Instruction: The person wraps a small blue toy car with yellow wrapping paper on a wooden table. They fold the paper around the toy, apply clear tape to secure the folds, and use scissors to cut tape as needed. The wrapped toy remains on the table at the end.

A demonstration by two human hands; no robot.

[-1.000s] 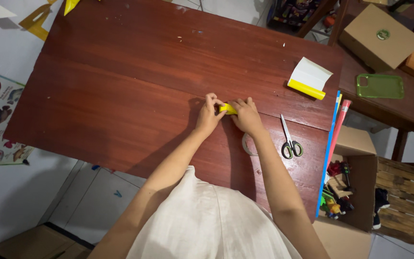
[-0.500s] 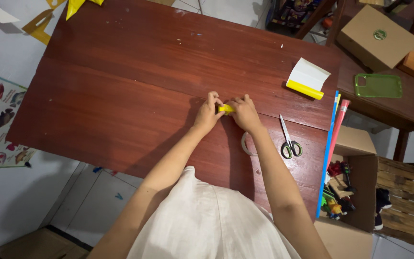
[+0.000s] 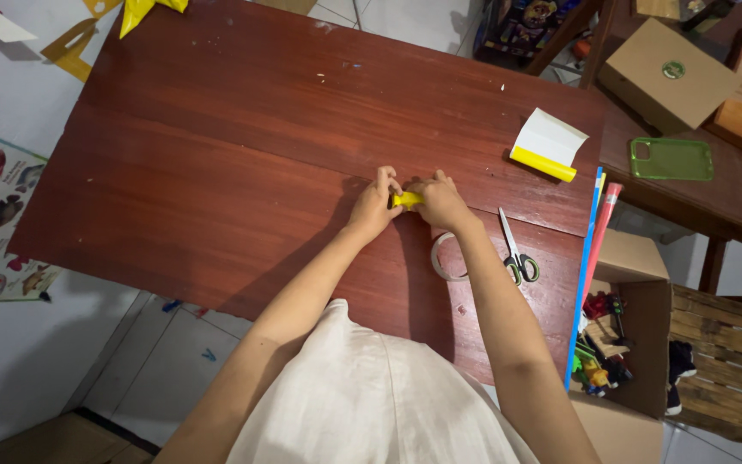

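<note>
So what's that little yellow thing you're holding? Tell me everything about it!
The little yellow piece looks like bright, slightly glossy paper, folded or rolled small. Only a short strip of it shows, because the left hand pinches one end and the right hand covers the other. It sits low over the reddish-brown wooden table, near the table's middle. Its full shape is hidden by the fingers, and whether it touches the table cannot be told.

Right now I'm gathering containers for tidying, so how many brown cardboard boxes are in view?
3: a closed brown cardboard box on the far-right table, an open brown cardboard box of toys beside the red wooden table, another bottom-left. More may be hidden.
</note>
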